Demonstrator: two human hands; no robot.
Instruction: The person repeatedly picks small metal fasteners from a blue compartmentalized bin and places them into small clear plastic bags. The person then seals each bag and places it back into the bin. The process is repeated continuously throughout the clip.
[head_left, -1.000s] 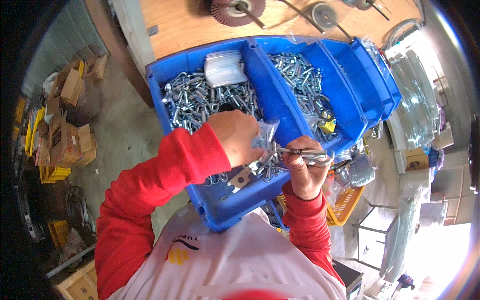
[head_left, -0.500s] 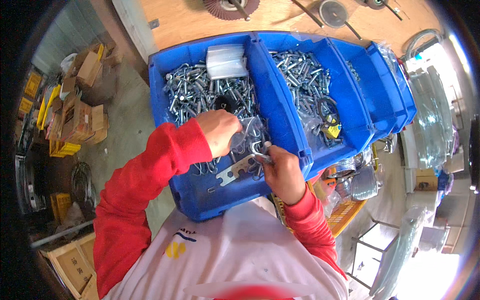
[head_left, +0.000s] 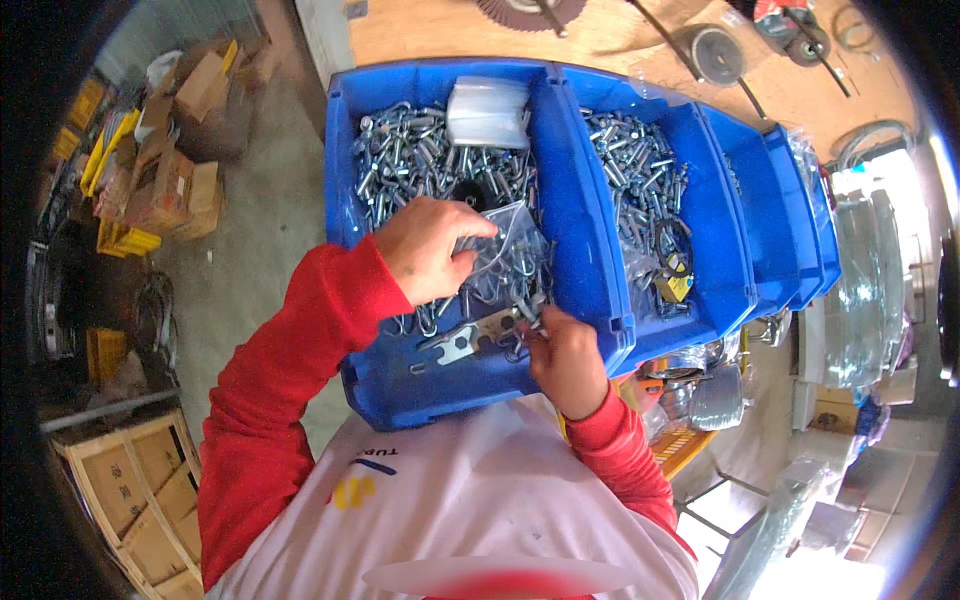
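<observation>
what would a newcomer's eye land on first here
Probably the blue bins across the middle, the leftmost heaped with metal hardware. Then the bright red sleeves lower down: the left hand beside a clear plastic bag, the right hand nearer the bin's front edge.

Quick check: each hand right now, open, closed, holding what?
Left hand: open, beside the clear plastic bag; contact unclear.
Right hand: closed, holding a small metal piece, blurred.

Long red sleeves (head_left: 262, 445), loose white top (head_left: 480, 490) with dark and yellow chest markings (head_left: 352, 492)
</observation>
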